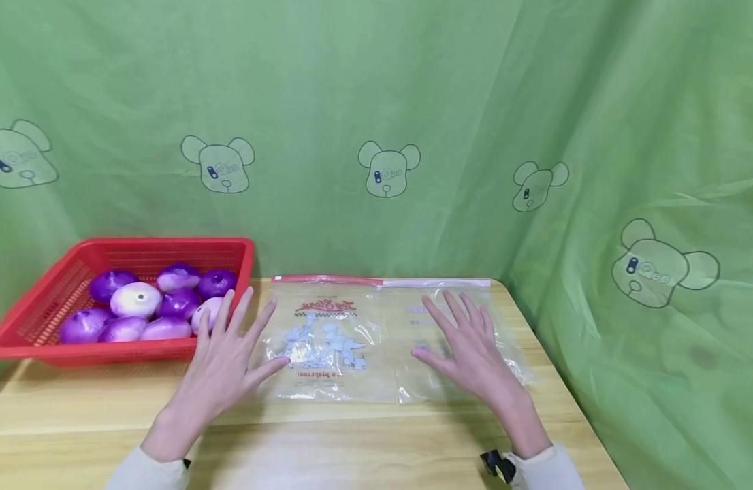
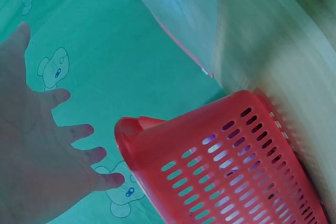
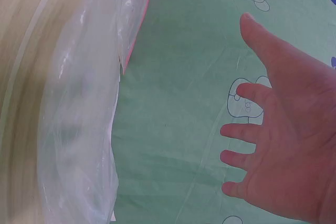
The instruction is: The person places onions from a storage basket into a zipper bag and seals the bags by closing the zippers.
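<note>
My left hand (image 1: pixel 220 371) is spread above the table, its fingertips overlapping the right end of a red plastic basket (image 1: pixel 244 272) in the head view. Several purple onions (image 1: pixel 179 304) lie in that basket, one of them peeled nearly white (image 1: pixel 135 300). My right hand (image 1: pixel 474 350), fingers also spread, hovers over a clear zip bag with a white top strip (image 1: pixel 438 283). To its left lies another clear zip bag with a red top strip (image 1: pixel 327 279), printed with red lettering and pale blue figures. Both hands hold nothing; the wrist views show air between palms and things.
A wooden table (image 1: pixel 278 442) carries the basket at the left and the bags side by side at the back. Green curtain (image 1: pixel 327 82) with bear-head prints hangs behind the table and along its right edge.
</note>
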A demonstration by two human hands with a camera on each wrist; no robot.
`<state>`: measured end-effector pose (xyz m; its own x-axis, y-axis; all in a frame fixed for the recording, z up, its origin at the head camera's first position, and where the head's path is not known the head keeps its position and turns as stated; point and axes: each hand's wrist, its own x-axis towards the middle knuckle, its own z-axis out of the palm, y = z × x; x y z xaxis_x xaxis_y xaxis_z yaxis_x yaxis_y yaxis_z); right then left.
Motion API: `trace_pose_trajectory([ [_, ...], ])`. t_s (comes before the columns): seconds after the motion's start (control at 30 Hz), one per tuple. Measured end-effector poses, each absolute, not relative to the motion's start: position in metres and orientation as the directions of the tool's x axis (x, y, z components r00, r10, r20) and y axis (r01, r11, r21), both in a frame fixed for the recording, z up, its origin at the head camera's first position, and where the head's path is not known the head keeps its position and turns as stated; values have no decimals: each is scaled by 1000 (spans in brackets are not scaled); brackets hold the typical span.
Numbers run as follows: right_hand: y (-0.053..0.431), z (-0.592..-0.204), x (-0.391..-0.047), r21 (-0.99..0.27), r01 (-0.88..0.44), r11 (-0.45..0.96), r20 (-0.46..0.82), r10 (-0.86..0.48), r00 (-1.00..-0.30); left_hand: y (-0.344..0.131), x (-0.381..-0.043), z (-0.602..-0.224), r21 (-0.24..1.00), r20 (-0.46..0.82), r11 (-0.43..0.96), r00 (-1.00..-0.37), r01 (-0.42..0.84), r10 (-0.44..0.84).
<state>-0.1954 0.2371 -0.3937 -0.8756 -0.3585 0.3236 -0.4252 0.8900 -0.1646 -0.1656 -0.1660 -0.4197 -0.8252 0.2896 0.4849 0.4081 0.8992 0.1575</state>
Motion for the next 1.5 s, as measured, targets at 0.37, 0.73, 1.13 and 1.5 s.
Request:
trace_pose_trajectory([
  [0.37, 252, -392, -201, -173, -389, 905, 334, -317, -888, -173, -167, -420, 156, 462, 913, -845, 376, 269],
  [0.73, 265, -397, -206, -199, -355, 913, 301, -288, -909, -178, -167, -431, 203, 391, 917, -887, 344, 246],
  [1.13, 297, -409, -219, -277, -148, 949, 102, -124, -987, -187, -175, -433, 198, 367, 933, -905, 301, 214],
  [1.5, 334, -427, -229, -292, 25, 956, -78, 3, -997, -189, -175, -436, 145, 424, 936, -875, 321, 235],
])
